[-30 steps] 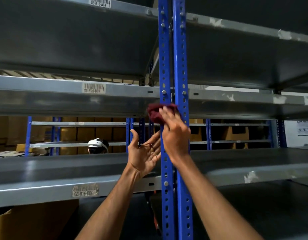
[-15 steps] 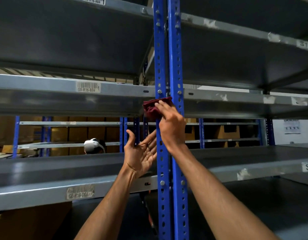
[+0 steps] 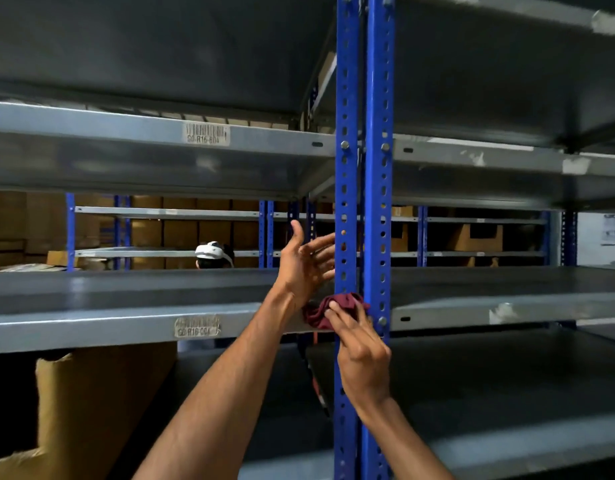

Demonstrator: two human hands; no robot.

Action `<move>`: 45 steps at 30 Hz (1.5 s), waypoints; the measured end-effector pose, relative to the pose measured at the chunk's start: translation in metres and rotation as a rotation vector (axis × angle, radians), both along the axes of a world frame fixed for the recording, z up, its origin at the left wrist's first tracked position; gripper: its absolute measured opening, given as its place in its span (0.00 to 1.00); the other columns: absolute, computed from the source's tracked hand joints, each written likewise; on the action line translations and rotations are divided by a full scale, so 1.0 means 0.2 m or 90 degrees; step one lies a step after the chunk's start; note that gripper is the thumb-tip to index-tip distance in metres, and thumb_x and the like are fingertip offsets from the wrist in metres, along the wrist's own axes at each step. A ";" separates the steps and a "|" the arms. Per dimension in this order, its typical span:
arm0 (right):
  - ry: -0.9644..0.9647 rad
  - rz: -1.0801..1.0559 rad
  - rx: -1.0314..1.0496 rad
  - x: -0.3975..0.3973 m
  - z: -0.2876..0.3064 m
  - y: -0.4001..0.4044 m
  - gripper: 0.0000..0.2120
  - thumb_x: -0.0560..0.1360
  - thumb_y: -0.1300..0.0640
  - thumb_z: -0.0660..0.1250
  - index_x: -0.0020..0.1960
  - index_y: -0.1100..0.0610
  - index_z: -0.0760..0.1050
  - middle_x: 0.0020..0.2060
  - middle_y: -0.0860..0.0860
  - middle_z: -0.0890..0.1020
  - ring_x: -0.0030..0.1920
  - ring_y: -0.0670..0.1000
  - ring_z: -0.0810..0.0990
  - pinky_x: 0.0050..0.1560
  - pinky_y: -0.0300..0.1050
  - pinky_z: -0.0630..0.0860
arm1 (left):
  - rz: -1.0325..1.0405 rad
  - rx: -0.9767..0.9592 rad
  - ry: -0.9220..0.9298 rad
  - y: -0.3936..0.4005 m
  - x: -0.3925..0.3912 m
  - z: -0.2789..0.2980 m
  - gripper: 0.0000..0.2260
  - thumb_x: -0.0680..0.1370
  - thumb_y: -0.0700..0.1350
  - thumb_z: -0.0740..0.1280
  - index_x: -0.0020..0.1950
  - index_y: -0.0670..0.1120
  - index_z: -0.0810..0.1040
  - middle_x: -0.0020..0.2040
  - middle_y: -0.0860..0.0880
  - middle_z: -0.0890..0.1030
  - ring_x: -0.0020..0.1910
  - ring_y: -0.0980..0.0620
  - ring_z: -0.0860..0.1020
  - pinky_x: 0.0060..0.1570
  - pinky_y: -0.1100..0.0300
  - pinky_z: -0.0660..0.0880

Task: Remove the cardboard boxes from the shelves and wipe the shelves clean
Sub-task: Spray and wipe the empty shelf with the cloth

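My right hand (image 3: 363, 351) presses a dark red cloth (image 3: 328, 308) against the blue perforated upright (image 3: 364, 188) where it meets the front edge of the middle grey shelf (image 3: 126, 325). Its fingers lie over the cloth. My left hand (image 3: 307, 265) hovers just left of the upright, palm turned up, fingers spread and relaxed, holding nothing. A brown cardboard box (image 3: 101, 407) stands on the level below the middle shelf at lower left.
Grey shelves (image 3: 143, 133) run left and right above and below. Through the rack, another aisle holds several cardboard boxes (image 3: 181, 233), and a person's head with a white headset (image 3: 214, 254) shows behind the middle shelf.
My right hand has slid the cloth down the blue upright from the upper shelf's edge to the middle shelf's edge. My left hand stayed open beside the post.
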State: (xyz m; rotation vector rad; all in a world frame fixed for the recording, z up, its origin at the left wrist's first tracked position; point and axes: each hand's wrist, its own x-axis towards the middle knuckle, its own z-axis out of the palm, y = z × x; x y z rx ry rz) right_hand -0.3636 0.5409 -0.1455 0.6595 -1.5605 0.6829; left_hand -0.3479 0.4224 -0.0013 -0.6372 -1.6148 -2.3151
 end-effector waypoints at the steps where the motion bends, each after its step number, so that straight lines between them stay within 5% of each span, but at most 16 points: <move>1: 0.003 -0.001 0.026 0.00 0.01 0.00 0.29 0.66 0.78 0.69 0.62 0.57 0.82 0.60 0.51 0.83 0.67 0.57 0.76 0.62 0.60 0.78 | 0.082 -0.091 0.010 -0.01 0.02 -0.01 0.32 0.80 0.68 0.55 0.61 0.42 0.82 0.54 0.42 0.84 0.53 0.45 0.83 0.54 0.51 0.78; 5: 0.020 0.001 0.102 0.03 0.04 0.00 0.26 0.69 0.73 0.63 0.63 0.56 0.81 0.60 0.52 0.83 0.68 0.57 0.74 0.64 0.65 0.74 | 0.326 -0.513 0.092 -0.20 0.13 -0.06 0.10 0.81 0.49 0.67 0.58 0.46 0.83 0.48 0.48 0.86 0.47 0.54 0.85 0.55 0.50 0.81; 8: 0.049 0.016 0.154 0.00 0.05 0.05 0.27 0.69 0.73 0.63 0.65 0.56 0.80 0.60 0.52 0.83 0.69 0.55 0.71 0.67 0.64 0.69 | 0.487 -0.834 0.152 -0.40 0.20 -0.09 0.06 0.79 0.47 0.69 0.55 0.51 0.83 0.48 0.56 0.84 0.45 0.63 0.82 0.50 0.55 0.82; 11: 0.086 0.048 0.247 0.01 0.08 0.04 0.26 0.71 0.72 0.64 0.65 0.55 0.79 0.62 0.51 0.82 0.71 0.55 0.71 0.69 0.57 0.68 | 0.593 -1.000 0.194 -0.48 0.25 -0.13 0.07 0.78 0.45 0.70 0.55 0.52 0.83 0.50 0.52 0.85 0.46 0.56 0.83 0.48 0.52 0.82; 16: 0.073 0.145 0.331 0.15 0.16 -0.23 0.23 0.72 0.69 0.56 0.60 0.56 0.83 0.57 0.54 0.84 0.66 0.58 0.78 0.65 0.57 0.74 | 0.648 -0.946 0.217 -0.49 0.29 -0.15 0.08 0.78 0.42 0.69 0.56 0.46 0.83 0.50 0.49 0.85 0.47 0.51 0.82 0.50 0.53 0.80; 21: 0.111 0.126 0.341 -0.01 0.09 0.03 0.31 0.64 0.75 0.72 0.63 0.53 0.81 0.61 0.52 0.82 0.69 0.54 0.75 0.69 0.53 0.72 | 0.624 -0.936 0.224 -0.54 0.27 -0.15 0.06 0.79 0.42 0.67 0.50 0.43 0.83 0.46 0.47 0.84 0.44 0.48 0.82 0.47 0.47 0.80; 24: 0.028 0.120 0.248 -0.01 0.04 0.00 0.35 0.59 0.77 0.71 0.62 0.53 0.82 0.59 0.52 0.84 0.70 0.51 0.73 0.70 0.52 0.70 | 0.629 -0.938 0.232 -0.53 0.25 -0.15 0.06 0.78 0.41 0.67 0.49 0.42 0.83 0.45 0.46 0.84 0.43 0.48 0.82 0.47 0.47 0.80; 28: -0.042 0.164 0.093 0.13 -0.01 -0.27 0.27 0.66 0.75 0.61 0.59 0.56 0.84 0.57 0.55 0.84 0.68 0.52 0.73 0.64 0.55 0.76 | 0.612 -0.897 0.197 -0.54 0.25 -0.16 0.06 0.77 0.41 0.69 0.52 0.45 0.83 0.49 0.48 0.83 0.47 0.52 0.81 0.51 0.53 0.81; 33: 0.010 0.104 0.232 0.08 0.09 -0.12 0.34 0.62 0.77 0.71 0.64 0.53 0.80 0.61 0.51 0.82 0.66 0.54 0.76 0.57 0.57 0.81 | 0.597 -0.907 0.195 -0.56 0.32 -0.15 0.08 0.78 0.40 0.69 0.56 0.44 0.82 0.52 0.48 0.83 0.49 0.54 0.80 0.52 0.59 0.79; 36: -0.024 0.086 0.162 0.07 0.10 -0.08 0.31 0.65 0.76 0.72 0.63 0.54 0.80 0.61 0.50 0.82 0.66 0.55 0.75 0.57 0.57 0.81 | 0.654 -0.973 0.171 -0.66 0.38 -0.18 0.06 0.79 0.43 0.68 0.55 0.46 0.81 0.54 0.48 0.83 0.52 0.52 0.81 0.52 0.58 0.80; 42: -0.034 0.157 0.237 0.29 0.15 -0.47 0.23 0.70 0.67 0.64 0.63 0.55 0.81 0.60 0.52 0.83 0.65 0.58 0.78 0.66 0.55 0.73 | 0.747 -0.931 0.156 -0.75 0.44 -0.25 0.15 0.78 0.46 0.70 0.63 0.46 0.76 0.59 0.48 0.79 0.58 0.48 0.77 0.61 0.51 0.75; 45: 0.013 0.150 0.278 0.22 0.14 -0.37 0.25 0.69 0.66 0.63 0.63 0.53 0.80 0.60 0.52 0.83 0.65 0.57 0.78 0.65 0.57 0.75 | 0.735 -0.933 0.194 -0.80 0.46 -0.26 0.09 0.77 0.46 0.70 0.56 0.49 0.77 0.53 0.50 0.80 0.53 0.52 0.77 0.57 0.50 0.77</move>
